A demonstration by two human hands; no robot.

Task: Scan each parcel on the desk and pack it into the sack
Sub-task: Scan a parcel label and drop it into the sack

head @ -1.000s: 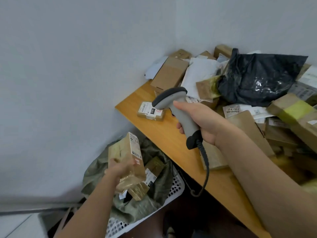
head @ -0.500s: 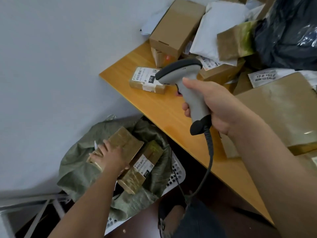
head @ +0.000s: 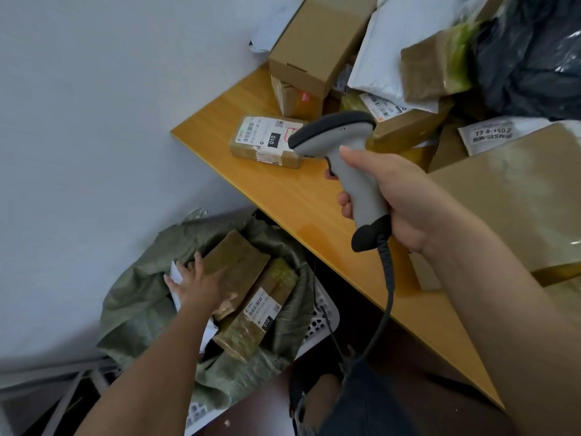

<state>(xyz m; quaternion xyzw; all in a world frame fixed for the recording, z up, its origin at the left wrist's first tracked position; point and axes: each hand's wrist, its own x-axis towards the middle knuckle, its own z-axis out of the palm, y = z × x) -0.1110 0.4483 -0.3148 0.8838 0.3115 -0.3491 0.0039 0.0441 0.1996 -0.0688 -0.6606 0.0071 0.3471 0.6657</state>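
Note:
My left hand (head: 196, 283) lies flat, fingers spread, on a brown taped parcel (head: 240, 258) inside the green woven sack (head: 141, 297) on the floor. A second labelled parcel (head: 261, 313) lies beside it in the sack. My right hand (head: 399, 196) grips a grey barcode scanner (head: 345, 152) above the wooden desk (head: 298, 199), its head next to a small labelled parcel (head: 267, 141) on the desk's corner. Several more boxes and mailers pile up behind, among them a plain cardboard box (head: 317, 45) and a white mailer (head: 396, 48).
The sack sits in a white perforated basket (head: 320, 322) below the desk edge, against the white wall (head: 94, 121). A black plastic bag (head: 534, 58) lies at the top right. A large brown envelope (head: 518, 196) lies right of my hand. The scanner's cable (head: 386, 297) hangs down.
My left hand has lowered the brown parcel from the air into the sack and now rests flat on it. The view has tilted down and closer; the scanner stays over the desk.

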